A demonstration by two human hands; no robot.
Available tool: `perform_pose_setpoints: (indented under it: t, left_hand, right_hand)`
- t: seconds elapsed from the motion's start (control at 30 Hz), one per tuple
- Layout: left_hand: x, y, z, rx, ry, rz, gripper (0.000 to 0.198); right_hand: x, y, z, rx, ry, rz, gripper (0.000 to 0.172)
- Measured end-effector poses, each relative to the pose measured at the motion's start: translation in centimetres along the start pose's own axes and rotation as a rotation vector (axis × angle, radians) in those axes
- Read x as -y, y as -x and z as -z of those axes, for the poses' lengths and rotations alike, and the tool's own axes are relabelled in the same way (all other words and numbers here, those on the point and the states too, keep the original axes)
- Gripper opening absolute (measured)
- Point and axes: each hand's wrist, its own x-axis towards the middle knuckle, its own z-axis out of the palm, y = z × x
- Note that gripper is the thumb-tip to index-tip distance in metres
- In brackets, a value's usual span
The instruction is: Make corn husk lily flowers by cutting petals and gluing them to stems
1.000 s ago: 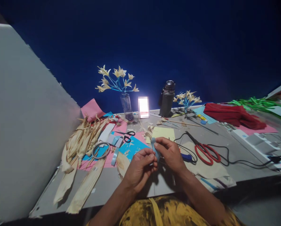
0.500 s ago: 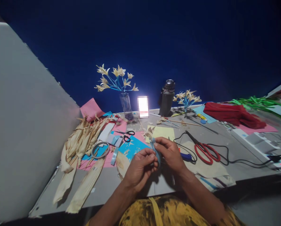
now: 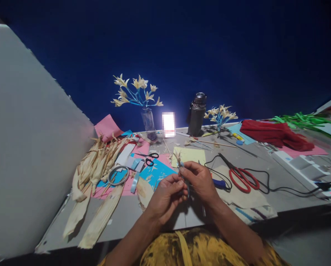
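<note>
Drawn closer since a second ago, left hand (image 3: 165, 195) and right hand (image 3: 200, 181) pinch a flower (image 3: 178, 159) in their fingers at centre frame, seemingly mid-wrap with tape (image 3: 187, 189), which next wants keeping taut.

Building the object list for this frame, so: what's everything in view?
husk-and-tape piece: one, tan and pale blue, pinched between both hands
corn husks: one pile, tan, table left
tape rolls: two, grey and pale blue, beside the husks
black scissors: one, black, on coloured paper
red scissors: one, red, right of the hands
yellow paper: one, yellow, beyond the hands
flower bunches: two, cream, table back
flask: one, dark, table back
cloth: one, red, far right
power strip: one, white, right edge
table: one, grey, under everything
left hand: one, bare, gripping the piece
right hand: one, bare, gripping the piece
</note>
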Motion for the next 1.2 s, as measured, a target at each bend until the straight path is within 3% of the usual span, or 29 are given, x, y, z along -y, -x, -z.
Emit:
perform_pose_setpoints:
  t: [0.07,0.27,0.5,0.87,1.07,1.2]
  left_hand:
    - [-0.5,0.0,-0.2,-0.008,-0.047,-0.012,0.029]
    - [-2.5,-0.2,-0.8,-0.13,-0.163,-0.266,0.023]
    - [-3.0,-0.3,-1.2,-0.122,-0.182,-0.289,0.02]
    - [-3.0,-0.3,-1.3,-0.244,-0.239,-0.352,0.019]
    - [-3.1,0.0,-1.0,-0.231,-0.258,-0.359,0.016]
    - [-3.0,-0.1,-0.7,-0.238,-0.26,-0.37,0.016]
  right_hand:
    - [0.0,0.1,0.1,-0.011,0.006,0.0,0.022]
    - [0.0,0.3,0.0,-0.022,0.076,0.078,0.018]
    - [0.1,0.6,-0.1,0.045,0.119,0.077,0.019]
    - [0.0,1.0,-1.0,-0.117,0.221,0.175,0.018]
    - [0.0,1.1,-1.0,-0.117,0.242,0.215,0.013]
    - [-0.2,1.1,-0.8,-0.129,0.387,0.379,0.007]
